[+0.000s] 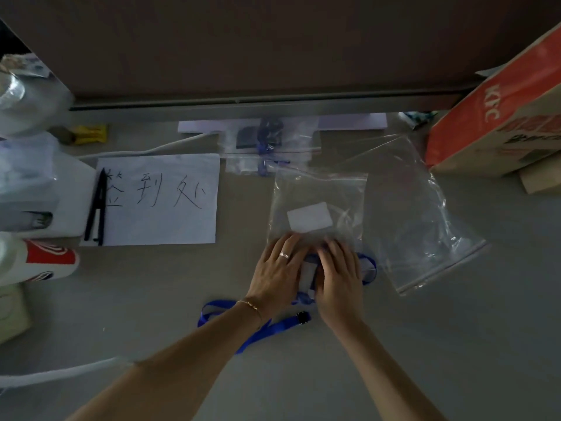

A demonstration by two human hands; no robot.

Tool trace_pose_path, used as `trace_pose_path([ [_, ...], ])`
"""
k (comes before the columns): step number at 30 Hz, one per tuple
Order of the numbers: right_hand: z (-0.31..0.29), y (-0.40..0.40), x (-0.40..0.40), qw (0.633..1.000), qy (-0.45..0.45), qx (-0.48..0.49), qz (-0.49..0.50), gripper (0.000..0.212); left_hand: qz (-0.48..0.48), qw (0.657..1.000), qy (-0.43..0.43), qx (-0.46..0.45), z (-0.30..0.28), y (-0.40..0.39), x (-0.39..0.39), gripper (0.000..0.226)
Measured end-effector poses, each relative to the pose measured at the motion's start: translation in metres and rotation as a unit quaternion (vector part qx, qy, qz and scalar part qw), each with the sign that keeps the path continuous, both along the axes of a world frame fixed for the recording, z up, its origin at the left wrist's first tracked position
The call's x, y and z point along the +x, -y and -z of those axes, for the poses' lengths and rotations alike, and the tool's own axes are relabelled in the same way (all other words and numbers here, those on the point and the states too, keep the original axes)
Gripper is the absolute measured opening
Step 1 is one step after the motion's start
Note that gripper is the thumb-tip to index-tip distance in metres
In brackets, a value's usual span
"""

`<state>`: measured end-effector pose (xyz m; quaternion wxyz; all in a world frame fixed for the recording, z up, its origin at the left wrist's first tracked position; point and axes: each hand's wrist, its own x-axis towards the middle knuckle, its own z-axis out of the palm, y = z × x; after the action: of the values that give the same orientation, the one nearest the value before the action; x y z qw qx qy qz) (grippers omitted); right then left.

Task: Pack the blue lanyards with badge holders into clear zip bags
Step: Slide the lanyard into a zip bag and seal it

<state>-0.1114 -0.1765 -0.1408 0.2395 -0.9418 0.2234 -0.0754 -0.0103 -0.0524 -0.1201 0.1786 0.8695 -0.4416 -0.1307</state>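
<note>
Both my forearms reach forward from the lower edge and come close together in the middle. My left hand point(280, 270) lies palm down with the fingers spread and fairly straight; it wears a ring and a thin bracelet on the wrist. My right hand point(340, 276) lies just beside it, palm down, fingers slightly bent.

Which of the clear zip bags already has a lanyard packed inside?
The small zip bag at the back, beside the handwritten paper sign: blue strap shows inside it. The bag under both hands holds only a white card, and the big bag on the right looks empty.
</note>
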Motion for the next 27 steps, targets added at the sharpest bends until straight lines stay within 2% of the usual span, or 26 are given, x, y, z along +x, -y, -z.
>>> trace_pose_path([
  [3, 0.008, 0.001, -0.007, 0.996, -0.083, -0.043, -0.007, 0.059, -0.028, 0.999, 0.03, 0.003, 0.015, -0.007, -0.004, 0.049],
  [5, 0.006, 0.002, -0.009, 0.993, -0.109, -0.049, 0.002, 0.063, -0.05, 0.998, 0.026, 0.023, 0.018, -0.01, -0.005, 0.05],
  [8, -0.006, 0.005, -0.01, 0.996, -0.078, -0.042, 0.023, 0.063, -0.079, 0.997, 0.018, -0.02, 0.006, -0.006, -0.002, 0.051],
  [10, -0.012, 0.009, -0.001, 0.999, -0.014, -0.037, 0.008, 0.052, -0.051, 0.995, 0.034, -0.077, -0.004, 0.005, 0.006, 0.049],
  [12, -0.012, 0.014, 0.019, 0.999, 0.019, -0.035, -0.02, 0.04, -0.029, 0.994, 0.05, -0.097, -0.005, 0.019, 0.021, 0.044],
  [17, 0.009, 0.025, 0.052, 0.998, -0.026, -0.053, -0.036, 0.057, -0.017, 0.998, 0.038, -0.05, 0.011, 0.036, 0.052, 0.05],
  [21, 0.017, 0.029, 0.048, 0.993, -0.073, -0.081, -0.053, 0.073, -0.015, 0.998, 0.055, -0.031, 0.018, 0.03, 0.044, 0.062],
  [27, 0.0, 0.003, 0.005, 0.993, -0.075, -0.057, -0.071, 0.064, -0.025, 0.998, 0.029, -0.056, 0.007, 0.003, 0.005, 0.042],
])
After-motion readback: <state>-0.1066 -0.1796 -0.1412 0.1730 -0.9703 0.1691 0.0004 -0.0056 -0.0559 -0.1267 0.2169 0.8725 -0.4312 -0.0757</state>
